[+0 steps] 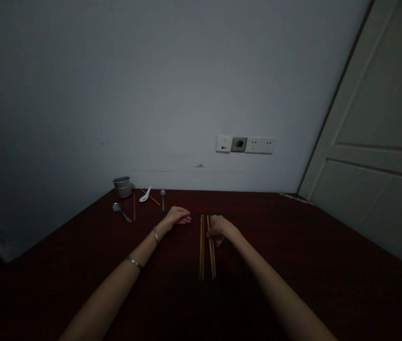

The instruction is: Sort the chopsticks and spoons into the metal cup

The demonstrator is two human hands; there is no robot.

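Observation:
My right hand is closed around the upper part of a pair of chopsticks, which lies nearly parallel to my line of sight on the dark red table. Just left of it is a second pair of chopsticks, side by side and untouched by either hand. My left hand rests to the left of both pairs, fingers apart and loosely bent, with nothing in it. Two bracelets circle the left wrist and forearm.
At the back left of the table stands a metal cup. Near it lie a large metal spoon, a single chopstick, a white soup spoon across another chopstick, and a small metal spoon. Sockets are on the wall behind.

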